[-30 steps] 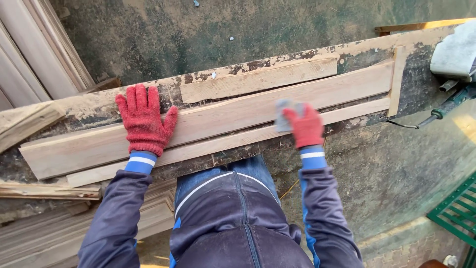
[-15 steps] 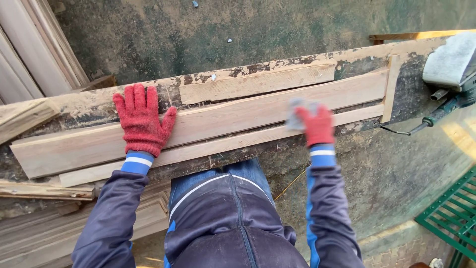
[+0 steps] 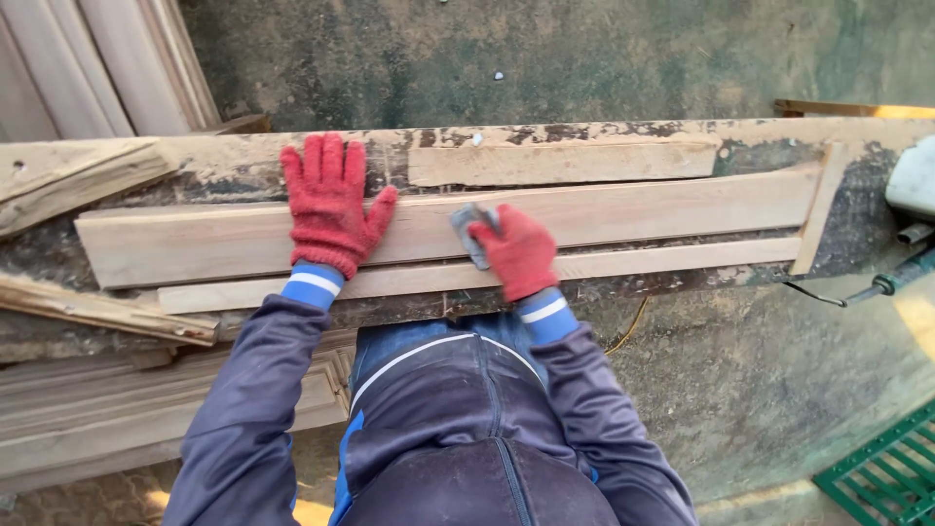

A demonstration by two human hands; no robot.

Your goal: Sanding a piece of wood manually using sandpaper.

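Note:
A long pale wooden plank lies lengthwise on a worn, paint-flaked workbench. My left hand, in a red knit glove, presses flat on the plank with its fingers spread. My right hand, also red-gloved, grips a small grey sanding pad against the plank's face near the middle, close to my left hand. A narrower strip of wood lies along the plank's near edge. A shorter board lies behind it.
A power sander with a cable sits at the bench's right end. Wooden mouldings lean at the upper left and stacked trim lies below the bench at left. A green metal grid is on the dusty floor at lower right.
My right hand has slid the sanding pad leftward along the plank, close to my left hand. My left hand stays pressed flat. The view has shifted so that the bench appears more level.

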